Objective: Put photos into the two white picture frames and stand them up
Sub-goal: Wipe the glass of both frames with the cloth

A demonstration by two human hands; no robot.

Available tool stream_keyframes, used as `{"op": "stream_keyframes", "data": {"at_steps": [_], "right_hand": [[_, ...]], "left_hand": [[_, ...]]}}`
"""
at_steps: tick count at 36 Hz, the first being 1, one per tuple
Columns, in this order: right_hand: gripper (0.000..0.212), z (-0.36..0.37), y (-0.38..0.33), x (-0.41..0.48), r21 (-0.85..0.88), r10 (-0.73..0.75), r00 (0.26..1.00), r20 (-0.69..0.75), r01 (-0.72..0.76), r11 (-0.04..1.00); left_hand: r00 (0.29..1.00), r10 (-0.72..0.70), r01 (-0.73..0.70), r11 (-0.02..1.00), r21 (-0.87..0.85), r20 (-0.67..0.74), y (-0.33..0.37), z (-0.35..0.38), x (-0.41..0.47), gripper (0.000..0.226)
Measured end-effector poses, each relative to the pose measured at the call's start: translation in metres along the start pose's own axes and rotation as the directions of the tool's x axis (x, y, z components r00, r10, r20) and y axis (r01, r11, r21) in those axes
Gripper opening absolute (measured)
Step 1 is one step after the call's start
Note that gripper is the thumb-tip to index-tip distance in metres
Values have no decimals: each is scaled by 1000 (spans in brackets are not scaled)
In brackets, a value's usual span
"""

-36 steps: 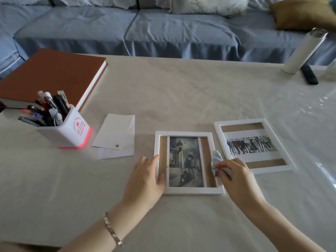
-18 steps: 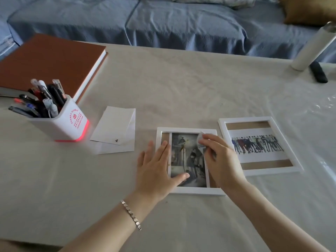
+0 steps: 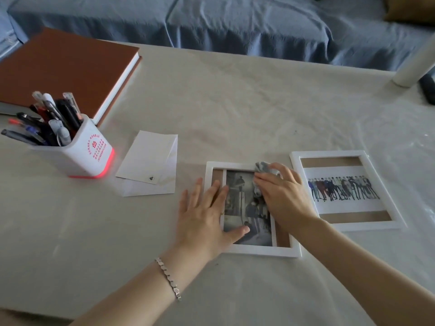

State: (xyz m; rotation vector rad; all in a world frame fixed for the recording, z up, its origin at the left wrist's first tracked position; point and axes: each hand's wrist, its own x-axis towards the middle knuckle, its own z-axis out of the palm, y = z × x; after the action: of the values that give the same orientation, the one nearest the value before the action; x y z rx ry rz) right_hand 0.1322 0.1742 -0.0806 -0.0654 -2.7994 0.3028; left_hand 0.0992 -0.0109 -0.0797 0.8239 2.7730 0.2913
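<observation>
Left grip (image 3: 204,215): flat, fingers straight, pinning near white rectangular picture frame (image 3: 263,251) on pale table (image 3: 235,102).
Right grip (image 3: 282,196): curled round small grey cloth (image 3: 264,167) at frame's top right.
Second white frame (image 3: 329,153): lying flat just right, colour group photo (image 3: 343,191) inside.
Risk: left thumb likely smearing the wiped front; frame skidding under the rub.
Writing: red print on white pen pot (image 3: 91,151), unreadable.

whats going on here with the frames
A person's right hand presses a small cloth on the near frame, apparently wiping its front, while the left hand lies flat on its left side to steady it. It and the other frame both hold photos and lie flat on the table; neither stands yet.
</observation>
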Motion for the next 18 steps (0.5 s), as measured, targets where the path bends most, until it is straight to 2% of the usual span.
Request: {"op": "stream_keyframes", "data": {"at_steps": [3,7,11,14,16,18], "right_hand": [[13,4,-1,-4,43,73,996,-44,-71,997],[9,12,-16,1,195,225,974,38,-228,954],[13,14,-36,8,292,139,990,10,-136,947],[15,12,-31,7,310,104,991,88,-127,942],[15,7,-18,5,267,113,986,120,-142,953],[12,1,-4,2,167,103,992,71,-113,979]], "left_hand": [[1000,5,-5,1000,29,-11,-2,2,0,104],[1000,-5,5,1000,3,-15,-2,3,-1,100],[1000,-15,15,1000,-2,1,-1,2,-1,96],[1000,-11,11,1000,6,-15,-1,2,0,97],[1000,-17,17,1000,-7,7,-1,2,0,96],[1000,-13,13,1000,-7,8,-1,1,0,98]]}}
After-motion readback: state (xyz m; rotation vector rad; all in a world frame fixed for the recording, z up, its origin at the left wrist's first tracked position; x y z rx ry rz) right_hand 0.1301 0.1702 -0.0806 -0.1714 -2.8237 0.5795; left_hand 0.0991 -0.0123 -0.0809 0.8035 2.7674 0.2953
